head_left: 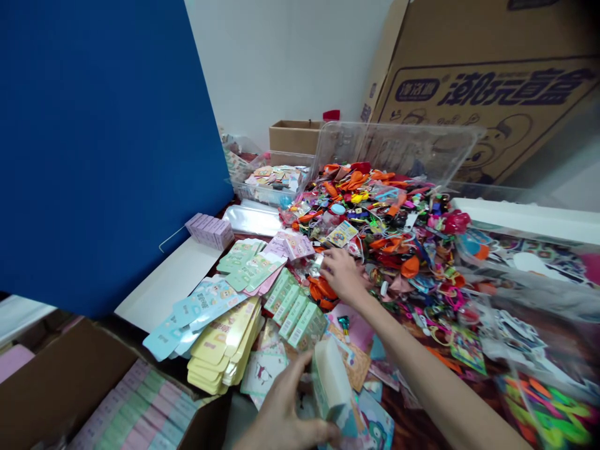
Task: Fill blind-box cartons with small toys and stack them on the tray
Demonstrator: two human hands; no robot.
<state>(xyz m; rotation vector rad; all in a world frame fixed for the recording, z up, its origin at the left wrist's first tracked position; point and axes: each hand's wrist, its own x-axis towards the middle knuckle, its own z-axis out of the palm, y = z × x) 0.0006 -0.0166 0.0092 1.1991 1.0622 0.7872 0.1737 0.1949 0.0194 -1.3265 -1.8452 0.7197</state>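
The left hand [281,406] clamps a pale green carton [330,381]; the right hand [342,275], fingers spread, rests on the loose toy heap [379,212], and pressing could slide it onto the flat cartons [293,306] below.

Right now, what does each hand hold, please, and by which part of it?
The left hand grips a pale green-and-white cardboard box by its lower end. The right hand rests on the pile of plastic trinkets; it seems to hold nothing.
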